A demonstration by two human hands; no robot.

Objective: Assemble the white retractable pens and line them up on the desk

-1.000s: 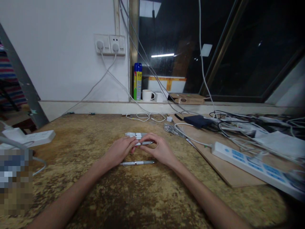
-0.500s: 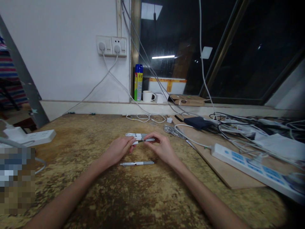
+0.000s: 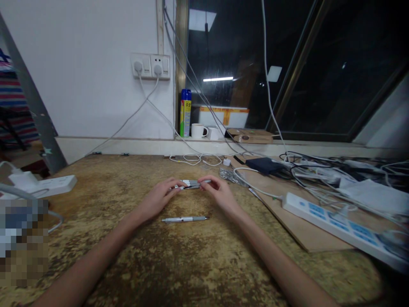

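Note:
On the worn table, several white-and-grey pens (image 3: 188, 183) lie side by side, partly covered by my fingers. My left hand (image 3: 160, 195) has its fingertips closed on the left end of a pen at the near side of this group. My right hand (image 3: 218, 192) pinches the right end of what looks like the same pen, thumb against fingers. Blur hides exactly where that pen touches the others. Nearer to me, between my forearms, another white-and-grey pen (image 3: 185, 219) rests crosswise by itself.
At right, a white power strip (image 3: 338, 226) lies on a brown board (image 3: 297, 230) among tangled cables. A crumpled clear plastic bag (image 3: 229, 175) sits beyond my right hand. Another power strip (image 3: 60, 184) is at left. A mug (image 3: 198, 130) and spray can (image 3: 185, 113) stand on the sill.
My hands held a pen in front of the group, with a dark gap between its white and grey parts. Now both hands are at the group, left fingers more stretched. The single pen stays put.

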